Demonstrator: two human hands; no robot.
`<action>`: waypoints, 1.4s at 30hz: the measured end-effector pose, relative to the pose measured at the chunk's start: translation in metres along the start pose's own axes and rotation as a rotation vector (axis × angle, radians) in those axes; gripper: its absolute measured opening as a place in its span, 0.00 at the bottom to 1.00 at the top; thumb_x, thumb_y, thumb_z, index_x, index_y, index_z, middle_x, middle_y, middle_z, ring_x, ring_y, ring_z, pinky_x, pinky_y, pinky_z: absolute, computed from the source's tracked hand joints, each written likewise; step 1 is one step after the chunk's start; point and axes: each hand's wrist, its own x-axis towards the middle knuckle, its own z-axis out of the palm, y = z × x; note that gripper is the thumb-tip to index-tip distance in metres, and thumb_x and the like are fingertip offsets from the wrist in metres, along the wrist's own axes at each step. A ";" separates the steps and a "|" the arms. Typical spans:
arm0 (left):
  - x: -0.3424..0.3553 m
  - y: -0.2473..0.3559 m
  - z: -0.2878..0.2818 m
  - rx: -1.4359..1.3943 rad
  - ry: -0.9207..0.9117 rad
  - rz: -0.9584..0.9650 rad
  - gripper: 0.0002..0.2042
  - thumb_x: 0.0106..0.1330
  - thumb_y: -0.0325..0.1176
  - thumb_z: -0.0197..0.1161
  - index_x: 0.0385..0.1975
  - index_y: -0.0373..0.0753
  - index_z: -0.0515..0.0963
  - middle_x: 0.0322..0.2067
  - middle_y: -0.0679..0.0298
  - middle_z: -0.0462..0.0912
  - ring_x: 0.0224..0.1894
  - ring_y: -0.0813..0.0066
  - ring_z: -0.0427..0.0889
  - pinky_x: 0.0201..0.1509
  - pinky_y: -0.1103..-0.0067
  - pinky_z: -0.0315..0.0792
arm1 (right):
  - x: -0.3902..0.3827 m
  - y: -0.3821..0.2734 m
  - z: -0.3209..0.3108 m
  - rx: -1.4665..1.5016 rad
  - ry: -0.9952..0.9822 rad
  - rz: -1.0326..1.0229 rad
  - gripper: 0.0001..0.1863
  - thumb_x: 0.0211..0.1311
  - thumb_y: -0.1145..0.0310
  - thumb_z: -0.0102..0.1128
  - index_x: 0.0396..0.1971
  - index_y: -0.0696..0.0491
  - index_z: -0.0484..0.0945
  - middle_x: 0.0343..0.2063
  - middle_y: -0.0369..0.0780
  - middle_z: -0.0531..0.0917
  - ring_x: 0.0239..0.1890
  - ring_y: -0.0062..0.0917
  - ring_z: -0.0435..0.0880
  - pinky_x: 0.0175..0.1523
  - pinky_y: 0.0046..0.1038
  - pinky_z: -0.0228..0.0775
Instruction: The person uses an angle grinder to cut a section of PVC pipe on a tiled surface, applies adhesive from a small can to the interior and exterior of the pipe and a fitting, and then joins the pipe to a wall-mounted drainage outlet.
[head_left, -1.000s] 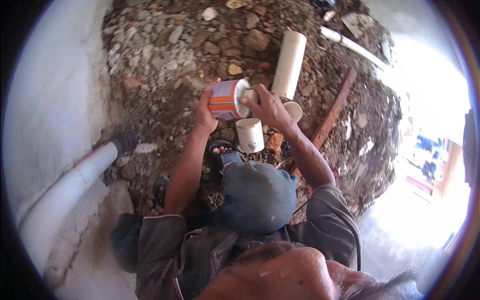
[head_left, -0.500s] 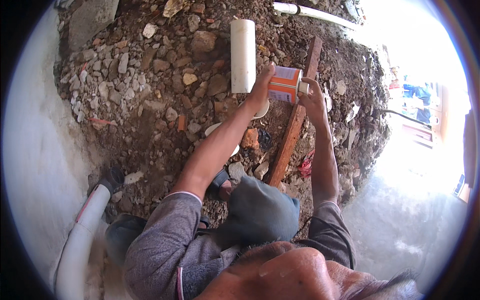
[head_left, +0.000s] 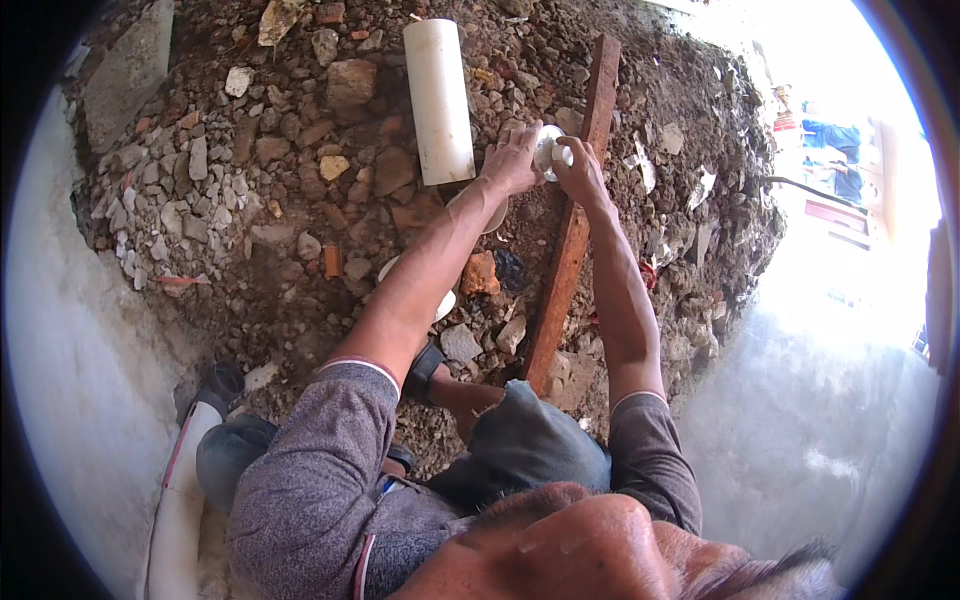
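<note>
My left hand [head_left: 513, 160] is closed around a small tin can [head_left: 546, 150], whose top now faces up toward me; its orange label, plain half a second ago, is hidden. On the can's white cap [head_left: 564, 156] the fingers of my right hand [head_left: 583, 178] are closed. Both hands are held out over the rubble, beside a long reddish-brown wooden bar [head_left: 566, 258]. Just left of them a short white pipe [head_left: 440, 105] lies on the stones. Partly covered by my left forearm are pale round pieces [head_left: 445, 305], too hidden to name exactly.
Loose stones and broken brick [head_left: 330, 180] cover the uneven ground. At the lower left a white pipe [head_left: 183, 500] with a dark end runs along the pale wall [head_left: 60, 300]. Smooth grey floor [head_left: 780, 420] borders the rubble at right. My bent knee [head_left: 525, 440] is below my arms.
The can has been tipped from lying sideways to its top facing me. Both hands have shifted slightly left and up in the picture, still on the can and its cap. The view has shifted too.
</note>
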 end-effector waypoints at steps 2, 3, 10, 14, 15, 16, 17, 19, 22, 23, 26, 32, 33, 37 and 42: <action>0.003 0.001 -0.015 0.046 -0.081 0.021 0.48 0.49 0.45 0.73 0.69 0.46 0.52 0.64 0.56 0.63 0.67 0.54 0.63 0.64 0.53 0.64 | 0.005 -0.011 -0.002 -0.089 -0.006 0.052 0.26 0.53 0.63 0.64 0.53 0.54 0.74 0.49 0.52 0.77 0.53 0.45 0.77 0.57 0.39 0.68; 0.003 -0.002 -0.018 0.070 -0.120 0.026 0.49 0.47 0.46 0.74 0.70 0.47 0.52 0.65 0.58 0.62 0.67 0.55 0.63 0.64 0.51 0.64 | 0.008 -0.019 -0.003 -0.131 -0.013 0.074 0.26 0.53 0.62 0.64 0.52 0.55 0.74 0.49 0.52 0.78 0.52 0.44 0.77 0.57 0.39 0.68; 0.001 0.007 -0.026 0.076 -0.185 -0.058 0.52 0.44 0.46 0.75 0.70 0.53 0.50 0.67 0.58 0.60 0.69 0.52 0.60 0.68 0.44 0.52 | 0.010 -0.020 -0.020 -0.130 -0.056 -0.095 0.20 0.50 0.71 0.63 0.46 0.55 0.78 0.46 0.48 0.78 0.51 0.45 0.76 0.56 0.39 0.69; 0.000 0.008 -0.028 0.142 -0.155 -0.070 0.52 0.45 0.47 0.74 0.71 0.53 0.48 0.68 0.53 0.59 0.69 0.48 0.57 0.70 0.47 0.50 | 0.014 -0.026 -0.042 -0.069 -0.036 -0.117 0.22 0.45 0.76 0.62 0.46 0.52 0.78 0.45 0.45 0.79 0.51 0.40 0.78 0.55 0.37 0.71; -0.002 0.008 -0.030 0.173 -0.133 -0.066 0.53 0.46 0.47 0.74 0.71 0.52 0.47 0.67 0.52 0.59 0.69 0.47 0.57 0.71 0.49 0.50 | 0.013 -0.031 -0.046 -0.043 -0.052 -0.049 0.22 0.45 0.75 0.63 0.46 0.53 0.78 0.44 0.45 0.79 0.50 0.40 0.78 0.55 0.37 0.71; -0.005 0.005 -0.032 0.136 -0.083 -0.060 0.51 0.47 0.46 0.73 0.71 0.49 0.47 0.67 0.50 0.58 0.69 0.46 0.57 0.71 0.51 0.51 | 0.015 -0.027 -0.047 0.012 -0.048 -0.053 0.23 0.45 0.72 0.64 0.47 0.53 0.78 0.44 0.45 0.81 0.49 0.37 0.81 0.53 0.36 0.73; -0.010 0.000 -0.037 0.101 -0.030 -0.058 0.50 0.49 0.44 0.72 0.71 0.47 0.48 0.67 0.48 0.57 0.69 0.45 0.57 0.71 0.54 0.52 | 0.014 -0.028 -0.047 0.049 -0.026 0.017 0.23 0.46 0.71 0.64 0.47 0.53 0.78 0.43 0.45 0.82 0.48 0.36 0.81 0.53 0.35 0.73; -0.029 -0.007 -0.058 -0.101 0.104 0.095 0.44 0.54 0.41 0.69 0.70 0.41 0.50 0.66 0.45 0.59 0.68 0.46 0.60 0.69 0.59 0.58 | 0.001 -0.038 -0.058 0.115 0.026 0.185 0.23 0.48 0.69 0.65 0.48 0.53 0.77 0.42 0.46 0.83 0.46 0.35 0.83 0.51 0.34 0.74; -0.105 -0.029 -0.115 -0.449 0.198 0.103 0.32 0.61 0.38 0.66 0.63 0.36 0.60 0.60 0.49 0.68 0.59 0.54 0.73 0.62 0.65 0.68 | -0.011 -0.025 -0.054 0.143 0.124 0.135 0.24 0.50 0.66 0.66 0.49 0.53 0.76 0.38 0.45 0.84 0.41 0.31 0.84 0.47 0.31 0.74; -0.136 -0.041 -0.127 -0.487 0.224 0.015 0.29 0.62 0.37 0.65 0.60 0.35 0.62 0.56 0.51 0.70 0.55 0.58 0.75 0.59 0.66 0.70 | -0.014 -0.028 -0.050 0.128 0.157 0.099 0.24 0.50 0.65 0.66 0.49 0.53 0.76 0.38 0.45 0.84 0.40 0.30 0.84 0.47 0.30 0.74; -0.238 -0.076 -0.141 -0.559 0.207 -0.426 0.30 0.61 0.44 0.67 0.56 0.33 0.63 0.50 0.51 0.72 0.50 0.65 0.76 0.54 0.69 0.73 | -0.025 -0.029 -0.035 0.291 0.204 0.076 0.22 0.52 0.68 0.68 0.49 0.53 0.77 0.40 0.42 0.83 0.42 0.25 0.81 0.48 0.28 0.72; -0.326 -0.074 -0.084 -0.534 0.159 -0.789 0.56 0.42 0.65 0.73 0.59 0.24 0.56 0.53 0.44 0.68 0.55 0.53 0.72 0.58 0.63 0.68 | -0.044 -0.035 -0.007 0.306 0.403 0.136 0.24 0.51 0.67 0.68 0.48 0.60 0.75 0.39 0.41 0.79 0.39 0.25 0.79 0.43 0.27 0.73; -0.320 -0.071 -0.080 -0.438 0.116 -0.798 0.56 0.41 0.66 0.72 0.60 0.25 0.56 0.53 0.43 0.68 0.56 0.51 0.71 0.58 0.62 0.68 | -0.045 -0.031 -0.005 0.395 0.418 0.185 0.24 0.52 0.67 0.68 0.48 0.61 0.75 0.38 0.41 0.79 0.39 0.24 0.79 0.43 0.26 0.73; -0.295 -0.055 -0.079 -0.176 -0.026 -0.800 0.57 0.39 0.68 0.71 0.60 0.28 0.56 0.54 0.41 0.69 0.57 0.45 0.70 0.59 0.57 0.66 | -0.049 -0.018 0.006 0.780 0.523 0.350 0.24 0.54 0.66 0.67 0.48 0.63 0.71 0.37 0.42 0.77 0.36 0.23 0.79 0.38 0.24 0.74; -0.281 -0.048 -0.069 -0.129 0.142 -0.777 0.56 0.38 0.62 0.76 0.63 0.33 0.55 0.54 0.45 0.72 0.54 0.48 0.75 0.56 0.59 0.69 | -0.061 -0.018 0.018 1.232 0.549 0.537 0.16 0.58 0.69 0.63 0.43 0.59 0.72 0.38 0.42 0.75 0.39 0.27 0.78 0.42 0.32 0.75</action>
